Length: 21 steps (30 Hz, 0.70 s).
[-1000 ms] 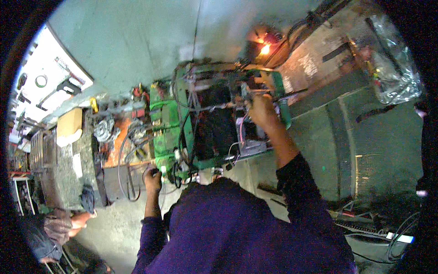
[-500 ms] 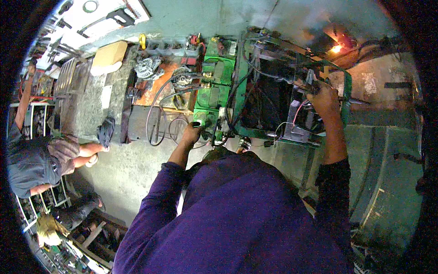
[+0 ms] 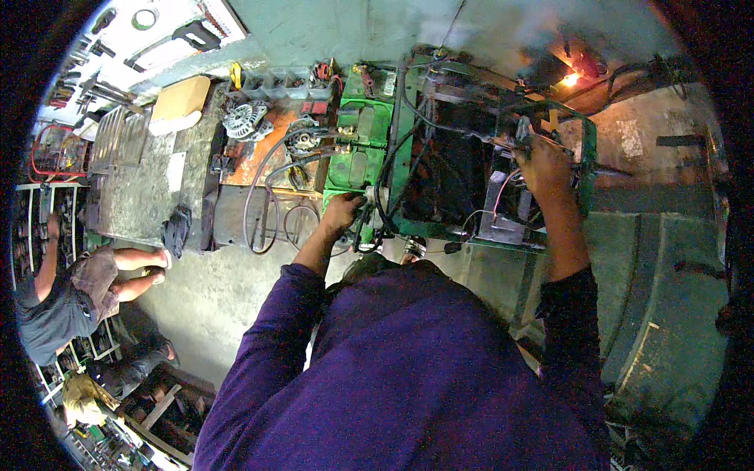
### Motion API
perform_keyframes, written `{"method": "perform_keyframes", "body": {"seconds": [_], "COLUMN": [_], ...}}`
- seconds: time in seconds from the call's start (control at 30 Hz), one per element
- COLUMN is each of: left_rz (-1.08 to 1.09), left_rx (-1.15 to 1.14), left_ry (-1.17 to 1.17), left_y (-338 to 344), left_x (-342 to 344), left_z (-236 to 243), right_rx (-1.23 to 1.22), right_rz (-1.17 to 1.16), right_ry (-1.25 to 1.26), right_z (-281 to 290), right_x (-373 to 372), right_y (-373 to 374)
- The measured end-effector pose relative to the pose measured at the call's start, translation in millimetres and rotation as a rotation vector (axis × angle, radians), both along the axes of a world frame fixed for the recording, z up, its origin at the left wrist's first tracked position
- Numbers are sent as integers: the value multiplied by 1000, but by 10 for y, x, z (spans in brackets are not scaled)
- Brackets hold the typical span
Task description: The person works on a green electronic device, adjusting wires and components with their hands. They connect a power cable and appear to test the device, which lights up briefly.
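Our left hand (image 3: 342, 213) sits at the near end of the green boxes (image 3: 365, 124), fingers curled, while our right hand (image 3: 546, 169) reaches over the open green frame (image 3: 589, 153) just right of them, fingers bent at a grey metal piece (image 3: 523, 129); we can't tell whether either one actually grips. We'd judge it partway: cables (image 3: 247, 224) already run to brass fittings (image 3: 342, 147) on the boxes, but the frame stands uncovered, with a pinkish wire (image 3: 503, 187) and a dark plug (image 3: 452, 247) looking loose, and how much is left we can't tell.
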<state>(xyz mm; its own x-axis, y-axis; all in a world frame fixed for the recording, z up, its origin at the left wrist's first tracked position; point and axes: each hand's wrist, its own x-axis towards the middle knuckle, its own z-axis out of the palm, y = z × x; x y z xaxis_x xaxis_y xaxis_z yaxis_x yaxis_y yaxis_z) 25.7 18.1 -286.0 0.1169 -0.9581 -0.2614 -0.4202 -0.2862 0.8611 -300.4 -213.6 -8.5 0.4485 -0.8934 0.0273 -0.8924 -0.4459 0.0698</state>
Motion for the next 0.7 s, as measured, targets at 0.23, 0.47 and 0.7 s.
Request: {"method": "perform_keyframes", "body": {"seconds": [0.23,0.47,0.7], "left_rz": [-487,-97,232], "left_rx": [66,336,136], "left_ry": [-405,-319,-8], "left_y": [-253,-289,-227], "left_x": [101,-121,-97], "left_z": [153,68,-238], "right_rx": [-89,68,60], "right_rz": [124,5,46], "right_ry": [-111,-6,-185], "right_z": [-95,-193,-228], "right_x": [-95,-106,-101], "right_y": [-33,-72,-62]}}
